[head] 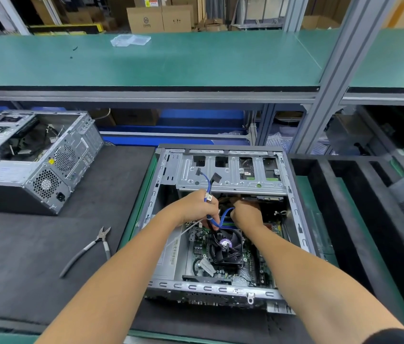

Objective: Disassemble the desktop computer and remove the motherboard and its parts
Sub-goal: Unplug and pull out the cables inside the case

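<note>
An open desktop computer case (pixel 163 184) lies on its side in front of me. Inside is the green motherboard (pixel 253 264) with a black CPU fan (pixel 225 247) on it. My left hand (pixel 196 207) grips a blue cable (pixel 207 184) together with black wires just below the silver drive cage (pixel 230 170). My right hand (pixel 247 212) is curled round the lower loop of the same blue cable, above the fan. The cable's free ends, with black connectors, stick up over the drive cage.
Grey-handled cutting pliers (pixel 91 244) lie on the black mat (pixel 22 256) to the left. A second opened computer case (pixel 29 155) stands at the far left. A green shelf (pixel 171 60) runs above. Black foam dividers (pixel 345 194) stand on the right.
</note>
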`<state>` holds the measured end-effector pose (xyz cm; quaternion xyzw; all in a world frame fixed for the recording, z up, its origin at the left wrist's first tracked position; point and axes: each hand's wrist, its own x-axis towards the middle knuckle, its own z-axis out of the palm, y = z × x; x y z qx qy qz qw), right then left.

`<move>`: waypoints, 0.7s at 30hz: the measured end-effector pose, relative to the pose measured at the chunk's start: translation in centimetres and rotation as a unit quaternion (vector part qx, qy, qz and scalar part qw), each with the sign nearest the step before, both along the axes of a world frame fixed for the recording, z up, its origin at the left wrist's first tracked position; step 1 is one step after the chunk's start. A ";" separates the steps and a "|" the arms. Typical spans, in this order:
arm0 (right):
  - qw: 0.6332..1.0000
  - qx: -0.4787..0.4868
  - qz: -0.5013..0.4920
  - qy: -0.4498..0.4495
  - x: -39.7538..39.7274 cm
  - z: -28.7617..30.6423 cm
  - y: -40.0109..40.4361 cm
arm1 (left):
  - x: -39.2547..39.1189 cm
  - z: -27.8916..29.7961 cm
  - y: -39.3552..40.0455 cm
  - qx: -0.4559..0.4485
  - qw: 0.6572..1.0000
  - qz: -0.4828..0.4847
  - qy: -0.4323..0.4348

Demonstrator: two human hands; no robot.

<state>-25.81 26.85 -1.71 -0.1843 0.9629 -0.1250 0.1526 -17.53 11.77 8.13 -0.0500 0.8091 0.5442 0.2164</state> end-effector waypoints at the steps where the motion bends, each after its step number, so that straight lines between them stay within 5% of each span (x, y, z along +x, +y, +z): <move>1: 1.000 -0.002 -0.009 -0.002 0.0 0.0 -0.1 | 0.0 0.0 0.0 -0.001 1.000 0.001 0.002; 12: 0.989 -0.061 -0.114 -0.073 0.2 0.5 -0.9 | -0.1 -0.3 -0.2 0.001 1.000 0.010 0.007; 21: 0.942 -0.199 -0.240 -0.123 0.0 0.1 -1.2 | -0.2 -0.7 0.4 -0.097 0.995 0.007 0.027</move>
